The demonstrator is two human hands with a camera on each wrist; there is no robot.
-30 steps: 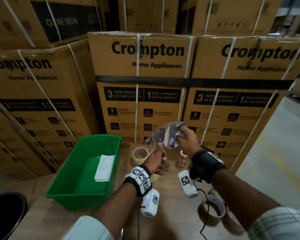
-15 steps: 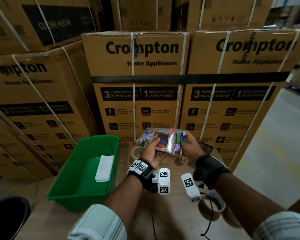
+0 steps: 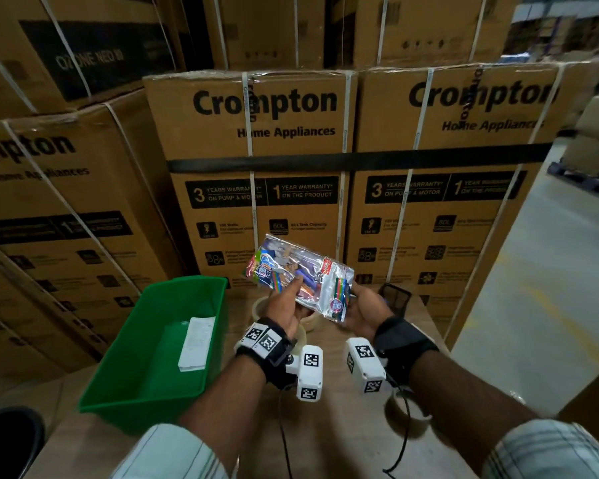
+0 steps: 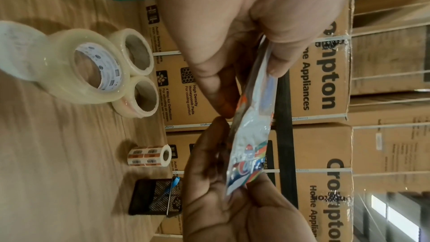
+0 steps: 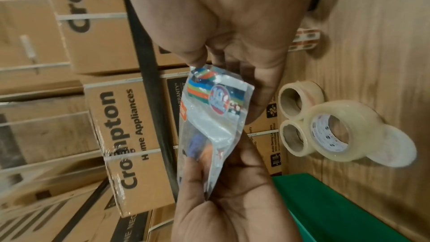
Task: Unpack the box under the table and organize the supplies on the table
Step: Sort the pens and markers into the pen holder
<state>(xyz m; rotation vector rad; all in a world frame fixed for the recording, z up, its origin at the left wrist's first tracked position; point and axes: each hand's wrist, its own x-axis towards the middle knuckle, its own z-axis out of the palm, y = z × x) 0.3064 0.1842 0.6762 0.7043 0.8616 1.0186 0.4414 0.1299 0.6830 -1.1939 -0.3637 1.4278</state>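
We have turned the clear packet (image 3: 300, 283) flat between left hand (image 3: 284, 307) and right hand (image 3: 365, 311), fingers clamped on both ends, seemingly ready to sort it on the surface (image 3: 339, 426).

We wear a black strap (image 3: 274, 347) just behind our left hand (image 3: 284, 307), and another black strap (image 3: 400, 337) behind our right hand (image 3: 363, 311). Small white boxes (image 3: 310, 371) with black-and-white square marks hang below both. Thin black wires (image 3: 403, 430) hang down. Our sleeves (image 3: 550, 451) are pale with thin checked lines.
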